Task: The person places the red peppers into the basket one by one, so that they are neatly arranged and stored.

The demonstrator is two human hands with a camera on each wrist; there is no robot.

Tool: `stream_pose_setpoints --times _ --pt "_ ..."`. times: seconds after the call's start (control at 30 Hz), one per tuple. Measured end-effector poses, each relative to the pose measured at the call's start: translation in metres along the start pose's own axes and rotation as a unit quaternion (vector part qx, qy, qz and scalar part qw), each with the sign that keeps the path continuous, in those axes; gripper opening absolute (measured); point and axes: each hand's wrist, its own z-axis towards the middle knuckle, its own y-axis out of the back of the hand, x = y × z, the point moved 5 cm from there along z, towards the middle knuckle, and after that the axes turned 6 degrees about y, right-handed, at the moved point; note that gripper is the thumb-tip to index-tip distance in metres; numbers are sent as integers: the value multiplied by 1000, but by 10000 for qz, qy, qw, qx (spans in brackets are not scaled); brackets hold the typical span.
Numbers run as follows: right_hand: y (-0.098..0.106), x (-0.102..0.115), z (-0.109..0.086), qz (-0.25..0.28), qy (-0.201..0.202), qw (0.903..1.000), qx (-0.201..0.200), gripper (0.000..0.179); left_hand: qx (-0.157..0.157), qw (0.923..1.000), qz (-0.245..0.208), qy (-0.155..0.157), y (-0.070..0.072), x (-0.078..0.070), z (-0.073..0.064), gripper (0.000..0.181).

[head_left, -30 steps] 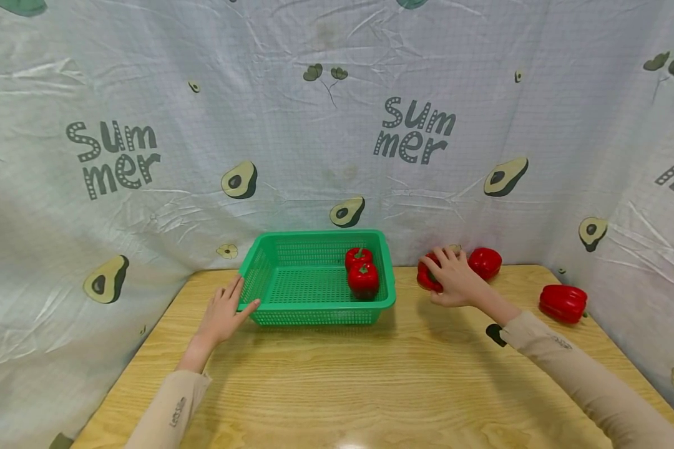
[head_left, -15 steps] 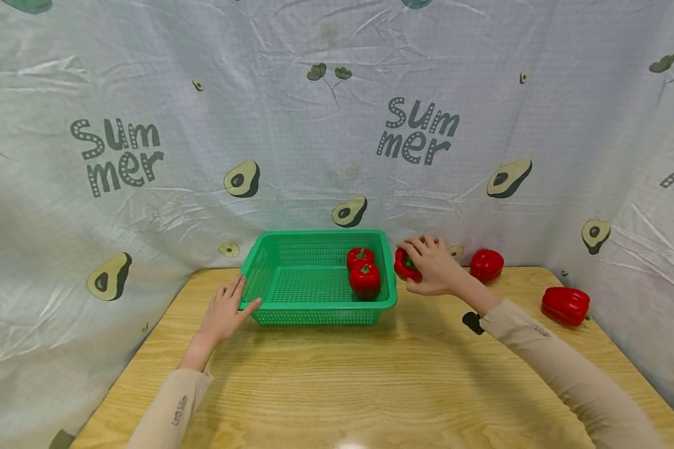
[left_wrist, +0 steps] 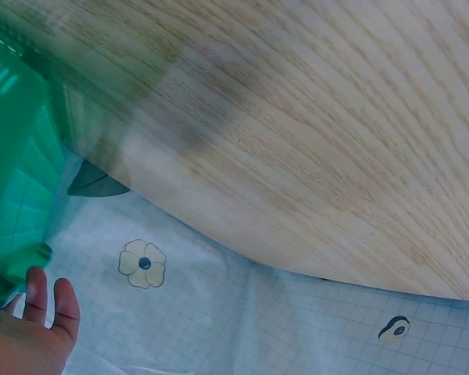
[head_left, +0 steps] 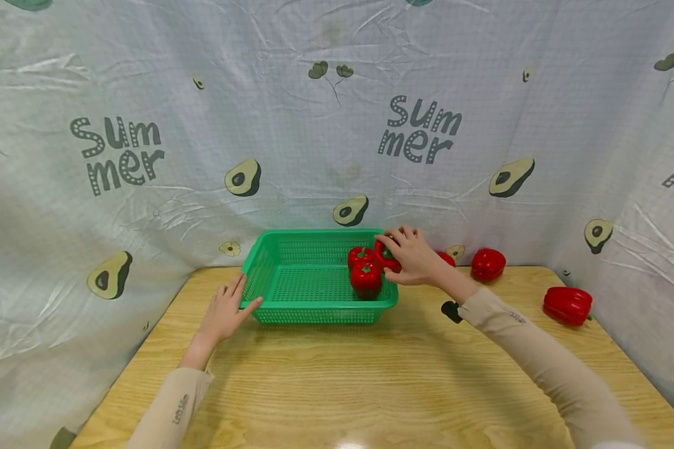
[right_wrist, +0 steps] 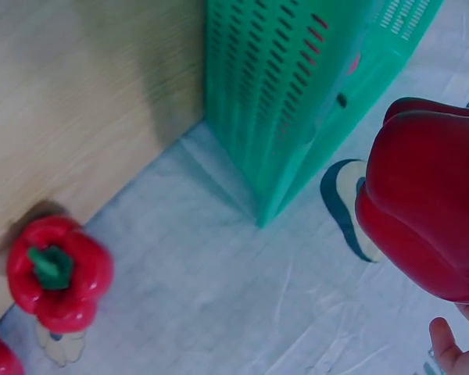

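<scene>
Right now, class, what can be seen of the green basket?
The green basket is rectangular, open-topped and plastic-looking, with a smooth rim and perforated walls and floor. It stands upright on the wooden table. Two red peppers sit inside at the right; the left hand rests at its left front corner.

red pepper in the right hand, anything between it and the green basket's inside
Perhaps the right rim of the green basket: the right hand holds the red pepper near it, and I can't tell if it clears. Inside, the near pepper and far pepper crowd the right end; nothing visible blocks the left.
</scene>
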Motion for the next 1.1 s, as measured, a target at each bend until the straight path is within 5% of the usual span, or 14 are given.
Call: stream_pose_setpoints --times 0.4,0.7,1.1 --pt "-14 7 32 140 -38 9995 283 57 20 10000 -9 -27 0 0 1 74" --pt "-34 4 57 229 -454 9948 882 61 29 10000 13 -6 0 0 0 74" --pt "-62 6 86 276 -991 9882 1138 60 28 10000 -60 -20 -1 1 2 74"
